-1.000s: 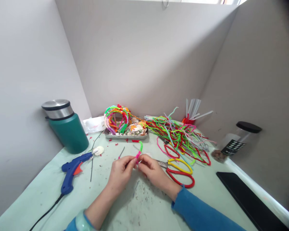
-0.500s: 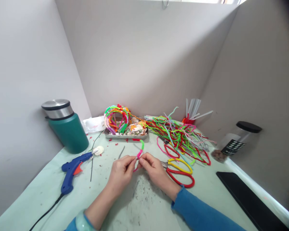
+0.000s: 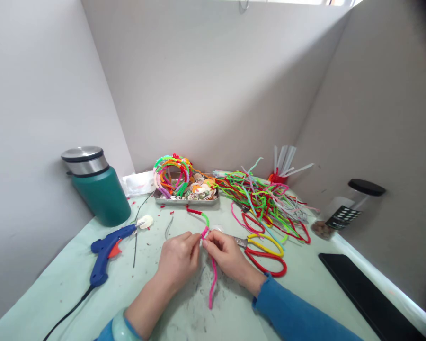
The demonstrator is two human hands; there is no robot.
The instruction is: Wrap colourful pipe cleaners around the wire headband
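A pink, green and red pipe cleaner (image 3: 213,279) was held pinched between the fingertips of the left hand (image 3: 179,258) and the right hand (image 3: 225,255) over the table (image 3: 74,293), just beside the scissors (image 3: 242,243)

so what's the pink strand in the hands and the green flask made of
The pink strand looks like a fuzzy chenille pipe cleaner: matte fibres, probably over a wire core, since it holds its bends. The green flask has a matte teal coated body, likely metal; its lid looks like brushed steel with a dull sheen.
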